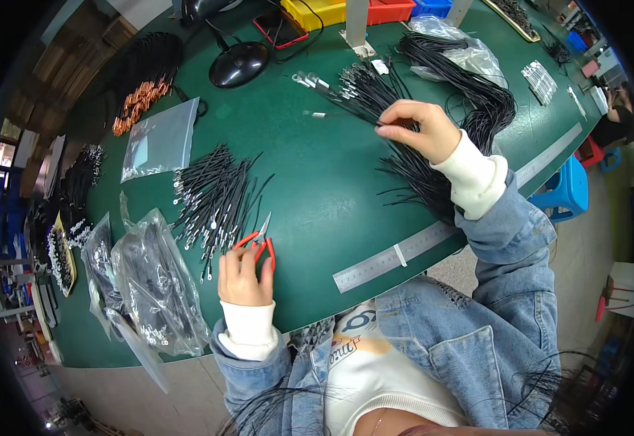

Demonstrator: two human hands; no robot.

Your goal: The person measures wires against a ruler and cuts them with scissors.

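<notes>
Near the table's front edge, my left hand (243, 277) is closed round red-handled pliers (264, 229), whose silver jaws point up and away. My right hand (420, 129) is raised over the right half of the table, thumb and forefinger pinching a thin black cable (353, 112). A pale end piece (319, 114) lies in line with this cable to its left; motion blurs the part between. Beneath and beyond my right hand spreads a bundle of black cables (411, 171), with metal lugs (347, 83) at its far end. Beside the pliers sits a pile of short black leads (219, 185) with ring terminals.
A steel ruler (364, 277) lies along the near edge. Clear bags (153, 280) of parts and a flat plastic bag (161, 142) are on the left, copper-ended cables (139, 105) behind. A black round stand (238, 65), a phone (281, 29) and a metal post (357, 25) occupy the far side.
</notes>
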